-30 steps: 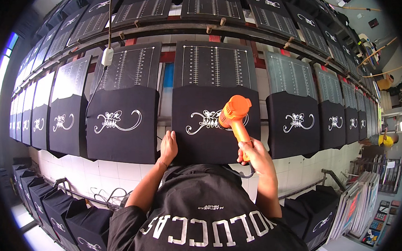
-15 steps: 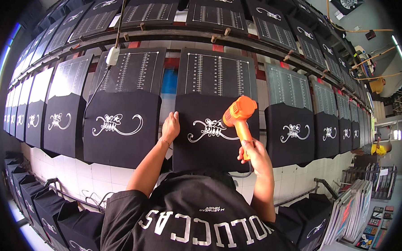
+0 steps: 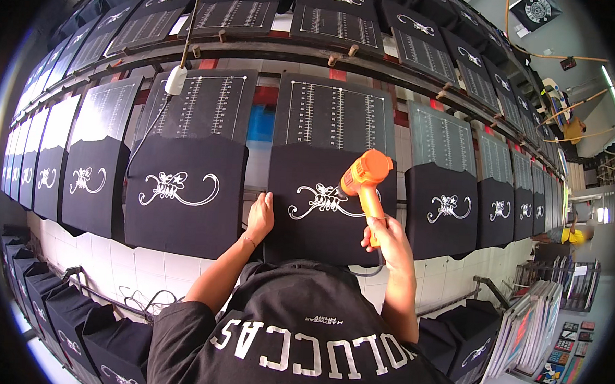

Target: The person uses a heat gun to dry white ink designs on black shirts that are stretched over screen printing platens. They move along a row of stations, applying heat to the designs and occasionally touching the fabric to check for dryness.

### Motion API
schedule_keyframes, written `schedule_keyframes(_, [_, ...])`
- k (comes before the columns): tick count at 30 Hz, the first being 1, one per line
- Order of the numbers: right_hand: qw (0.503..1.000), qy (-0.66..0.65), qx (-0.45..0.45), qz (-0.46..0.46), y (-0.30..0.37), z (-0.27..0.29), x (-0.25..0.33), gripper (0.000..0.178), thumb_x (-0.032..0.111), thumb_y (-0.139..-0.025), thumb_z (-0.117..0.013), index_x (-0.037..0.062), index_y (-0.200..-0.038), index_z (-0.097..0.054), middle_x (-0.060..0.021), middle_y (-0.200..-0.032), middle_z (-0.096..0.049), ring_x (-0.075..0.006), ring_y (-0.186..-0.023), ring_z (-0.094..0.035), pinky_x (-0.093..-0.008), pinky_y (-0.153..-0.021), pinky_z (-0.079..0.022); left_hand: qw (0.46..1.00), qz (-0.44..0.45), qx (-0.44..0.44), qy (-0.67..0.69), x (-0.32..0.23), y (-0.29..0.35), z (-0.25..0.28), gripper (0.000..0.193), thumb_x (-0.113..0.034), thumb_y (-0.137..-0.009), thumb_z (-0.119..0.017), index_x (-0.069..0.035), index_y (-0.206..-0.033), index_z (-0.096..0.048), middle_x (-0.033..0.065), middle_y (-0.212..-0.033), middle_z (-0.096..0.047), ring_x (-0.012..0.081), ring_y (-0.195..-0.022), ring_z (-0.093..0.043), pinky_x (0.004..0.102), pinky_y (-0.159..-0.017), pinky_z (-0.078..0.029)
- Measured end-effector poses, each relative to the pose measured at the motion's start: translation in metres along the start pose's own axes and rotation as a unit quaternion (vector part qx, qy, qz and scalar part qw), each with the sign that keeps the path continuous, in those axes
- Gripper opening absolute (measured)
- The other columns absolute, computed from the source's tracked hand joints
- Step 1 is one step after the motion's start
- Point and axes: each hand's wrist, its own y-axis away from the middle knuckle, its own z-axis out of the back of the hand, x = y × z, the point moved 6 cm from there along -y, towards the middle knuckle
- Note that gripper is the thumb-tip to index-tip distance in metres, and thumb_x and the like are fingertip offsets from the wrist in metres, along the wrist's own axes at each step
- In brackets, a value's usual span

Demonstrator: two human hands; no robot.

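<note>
My right hand (image 3: pixel 389 238) is wrapped round the handle of an orange heat gun (image 3: pixel 368 175). The gun's dark nozzle points left, over the white curled print (image 3: pixel 321 198) on a black T-shirt (image 3: pixel 305 236). This shirt lies stretched over a dark board (image 3: pixel 335 114) with white ruler marks, whose far half is uncovered. At the shirt's left edge rests my left hand (image 3: pixel 260 219), fingers stretched out and close together, with nothing seen in them. The gun covers the right end of the print.
Similar boards with printed black shirts stand on both sides, such as the left one (image 3: pixel 183 217) and right one (image 3: pixel 443 218). A wooden rail (image 3: pixel 279 52) runs behind. A white plug connector (image 3: pixel 176 81) hangs on a cable. Framed screens (image 3: pixel 525 325) lean at lower right; a person in yellow (image 3: pixel 574 236) is far right.
My left hand has slid nearer to me along the shirt's left edge. The heat gun stays over the print, almost unmoved. The view has shifted slightly.
</note>
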Motion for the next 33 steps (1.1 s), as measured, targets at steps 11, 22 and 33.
schedule_keyframes(11, [1.0,0.002,0.018,0.01,-0.015,-0.005,0.003,0.027,0.029,-0.095,-0.06,0.0026,-0.099,-0.057,-0.0024,-0.074,-0.059,-0.0101,-0.061,-0.06,-0.023,-0.052,-0.047,1.0,0.005,-0.018,0.005,0.0,0.001,0.0,0.042,-0.035,-0.104,-0.032,0.002,-0.093,-0.048,0.0314,-0.088,-0.059,0.0502,-0.089,-0.054,0.0557,-0.078,-0.042])
schedule_keyframes(22, [0.998,0.015,-0.052,0.021,-0.01,-0.002,0.005,0.028,0.029,-0.095,-0.06,0.0019,-0.097,-0.056,-0.0027,-0.072,-0.059,-0.011,-0.058,-0.06,-0.0227,-0.05,-0.047,0.999,0.034,-0.006,0.018,0.0,0.003,0.0,0.044,-0.038,-0.104,-0.03,0.002,-0.094,-0.048,0.0315,-0.091,-0.059,0.051,-0.092,-0.053,0.0565,-0.079,-0.041])
schedule_keyframes(33, [1.0,0.011,0.026,0.002,-0.01,-0.021,0.004,0.028,0.03,-0.094,-0.061,0.0025,-0.1,-0.057,-0.0018,-0.073,-0.06,-0.01,-0.06,-0.06,-0.0232,-0.051,-0.047,0.999,0.002,-0.036,0.023,-0.005,0.002,0.002,0.039,-0.033,-0.104,-0.032,0.001,-0.093,-0.049,0.0302,-0.087,-0.058,0.0502,-0.087,-0.053,0.0559,-0.076,-0.041])
